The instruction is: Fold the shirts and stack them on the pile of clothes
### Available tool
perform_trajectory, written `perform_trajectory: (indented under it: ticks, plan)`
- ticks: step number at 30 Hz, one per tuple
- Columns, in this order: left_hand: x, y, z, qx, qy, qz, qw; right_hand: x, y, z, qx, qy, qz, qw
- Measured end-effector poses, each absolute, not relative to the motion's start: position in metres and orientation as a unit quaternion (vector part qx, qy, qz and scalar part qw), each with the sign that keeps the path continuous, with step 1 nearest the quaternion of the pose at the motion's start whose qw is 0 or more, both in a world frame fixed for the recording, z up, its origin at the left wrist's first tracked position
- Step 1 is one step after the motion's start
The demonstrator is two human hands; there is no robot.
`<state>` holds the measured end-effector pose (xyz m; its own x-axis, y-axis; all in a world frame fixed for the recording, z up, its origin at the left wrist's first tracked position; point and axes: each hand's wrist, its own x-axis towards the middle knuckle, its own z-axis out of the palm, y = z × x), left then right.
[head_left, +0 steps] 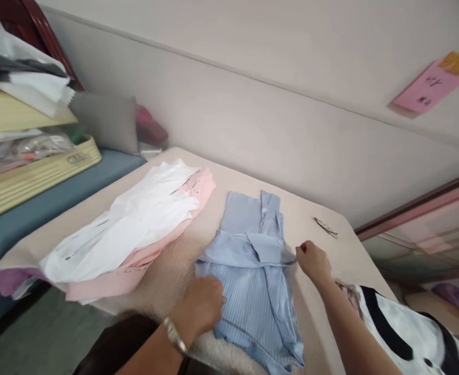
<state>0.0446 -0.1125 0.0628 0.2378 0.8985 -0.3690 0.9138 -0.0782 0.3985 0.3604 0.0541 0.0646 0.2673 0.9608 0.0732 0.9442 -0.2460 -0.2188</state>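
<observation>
A light blue pleated shirt lies spread on a beige-covered table, with its upper part laid across in overlapping folds and a narrow strip reaching up at the far end. My right hand pinches the shirt's right corner between thumb and fingers. At the opposite side my left hand, a bracelet on its wrist, is closed on the shirt's left edge; its fingertips are partly hidden. To the left lies a white garment on top of a pink garment.
Eyeglasses rest near the table's far right corner. A black-and-white garment lies at the lower right. On the left, a pale yellow case holds packed items, with a grey cushion behind. A pink note is on the wall.
</observation>
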Motion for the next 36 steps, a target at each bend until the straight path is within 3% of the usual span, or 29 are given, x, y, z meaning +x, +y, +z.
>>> perform_trajectory:
  ticks: [5,15,19,23,36]
  plan:
    - [0.038,-0.122,0.048,0.557,0.805,0.018,0.203,0.292,0.076,0.062,-0.754,-0.652,0.044,0.071]
    - [0.049,-0.1,0.032,0.58,0.778,-0.049,0.235,0.122,0.177,0.009,-0.706,-0.687,0.166,0.055]
    - [0.056,-0.097,0.042,0.6,0.77,0.006,0.219,0.135,0.189,0.0,-0.715,-0.674,0.177,0.058]
    - [0.066,-0.098,0.052,0.669,0.689,0.048,0.274,0.178,0.19,-0.001,-0.729,-0.66,0.161,0.086]
    - [0.077,-0.103,0.038,0.708,0.612,-0.009,0.353,0.198,0.196,-0.015,-0.727,-0.671,0.084,0.117]
